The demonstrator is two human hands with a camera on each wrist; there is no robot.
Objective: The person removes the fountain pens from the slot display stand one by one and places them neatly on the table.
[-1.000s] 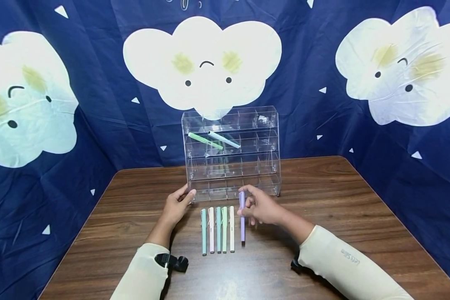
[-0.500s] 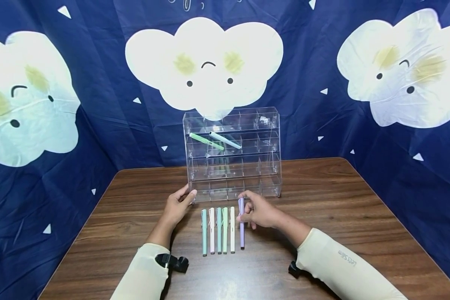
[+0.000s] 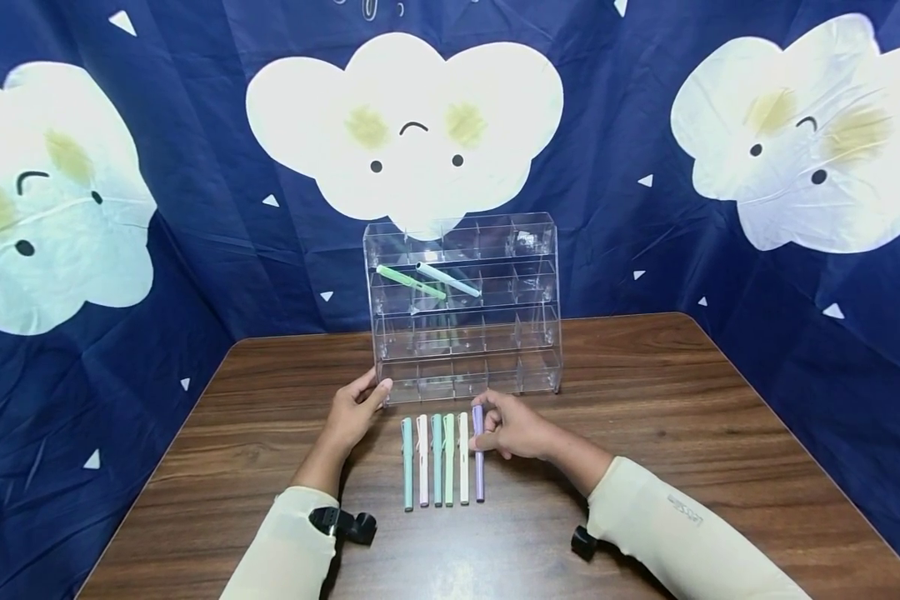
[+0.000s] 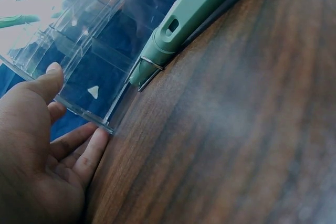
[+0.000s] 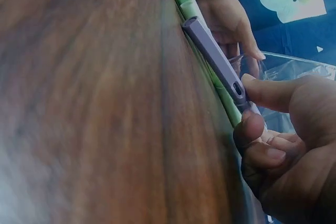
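My right hand (image 3: 516, 427) pinches a purple pen (image 3: 479, 467) between thumb and fingers, at the right end of a row of pens. In the right wrist view the purple pen (image 5: 215, 59) slants in that hand (image 5: 294, 145). The row, from left, holds a teal pen (image 3: 408, 467), a pale pink pen (image 3: 423, 462), another teal pen (image 3: 437, 462), a green pen (image 3: 449, 467) and a cream pen (image 3: 464, 467). My left hand (image 3: 354, 414) grips the lower left corner of a clear tiered rack (image 3: 465, 337), thumb in front; the left wrist view shows its fingertips (image 4: 97, 142) at the bottom corner.
A green pen (image 3: 412, 282) and a light blue pen (image 3: 448, 279) lie slanted in an upper tier of the rack. The rack stands near the back of the wooden table (image 3: 630, 383). Blue cloth (image 3: 607, 250) with clouds hangs behind.
My right hand has brought the purple pen toward me and slightly left, down beside the cream pen. The left hand stays on the rack.
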